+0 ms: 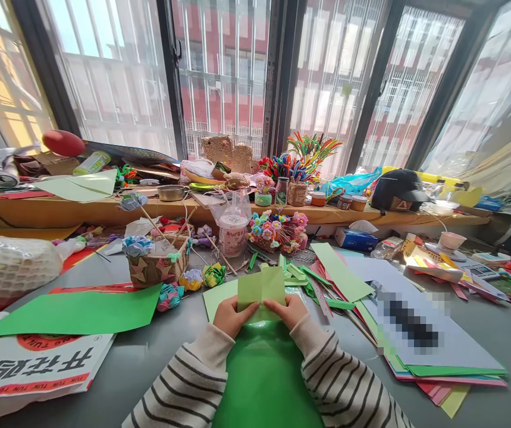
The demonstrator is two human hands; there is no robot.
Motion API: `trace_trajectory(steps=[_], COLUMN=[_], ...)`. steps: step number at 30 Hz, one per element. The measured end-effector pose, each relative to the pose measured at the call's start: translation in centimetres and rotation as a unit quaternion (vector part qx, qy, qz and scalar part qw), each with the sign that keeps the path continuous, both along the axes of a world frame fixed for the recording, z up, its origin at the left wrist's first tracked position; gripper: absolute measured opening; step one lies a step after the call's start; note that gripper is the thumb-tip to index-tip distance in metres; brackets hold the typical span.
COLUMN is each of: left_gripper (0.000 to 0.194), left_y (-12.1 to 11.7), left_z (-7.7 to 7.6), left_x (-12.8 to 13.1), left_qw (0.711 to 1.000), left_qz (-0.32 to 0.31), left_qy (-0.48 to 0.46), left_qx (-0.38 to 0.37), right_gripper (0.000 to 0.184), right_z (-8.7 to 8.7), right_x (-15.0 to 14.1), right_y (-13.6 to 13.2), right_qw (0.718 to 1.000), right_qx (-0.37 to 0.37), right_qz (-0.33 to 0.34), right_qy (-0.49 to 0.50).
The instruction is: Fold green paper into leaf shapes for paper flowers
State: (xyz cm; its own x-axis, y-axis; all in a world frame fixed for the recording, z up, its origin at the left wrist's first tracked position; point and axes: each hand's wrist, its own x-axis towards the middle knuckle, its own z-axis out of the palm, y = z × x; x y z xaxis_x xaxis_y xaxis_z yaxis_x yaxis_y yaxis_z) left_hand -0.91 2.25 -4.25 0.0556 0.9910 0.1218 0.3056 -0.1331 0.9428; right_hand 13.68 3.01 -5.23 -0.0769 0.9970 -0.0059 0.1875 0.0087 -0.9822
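Note:
A light green sheet of paper (262,285) with a crease down its middle is held upright between my two hands. My left hand (231,316) pinches its lower left part, thumb in front and fingers behind. At the lower right, my right hand (288,310) grips it the same way, and both thumb tips meet near the crease. Behind it, another light green sheet (215,302) lies on the table, partly hidden. Folded green paper strips (297,276) are scattered just beyond my right hand. A glossy green surface (266,380) spreads below, between my forearms.
On the right lies a stack of coloured paper (451,333). A bright green sheet (85,312) rests over a printed bag (36,368) at left. Beyond my hands stand a cardboard box (154,267) with paper flowers, a lidded cup (232,235) and a tissue box (356,239).

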Motion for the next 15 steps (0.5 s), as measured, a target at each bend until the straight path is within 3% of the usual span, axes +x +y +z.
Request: trace_trajectory(steps=[9, 15], left_gripper=[0.036, 0.034], left_y=[0.0, 0.0], left_z=[0.0, 0.1], left_x=[-0.1, -0.1], left_qw=[0.999, 0.999], left_qz=[-0.01, -0.025], left_qy=[-0.019, 0.046], left_qx=[-0.047, -0.003], right_gripper=[0.019, 0.022], right_z=[0.7, 1.3], right_x=[-0.4, -0.6], right_y=[-0.5, -0.8], right_qw=[0.996, 0.993], right_qx=[-0.051, -0.071], right_qz=[-0.014, -0.025], right_qy=[0.071, 0.089])
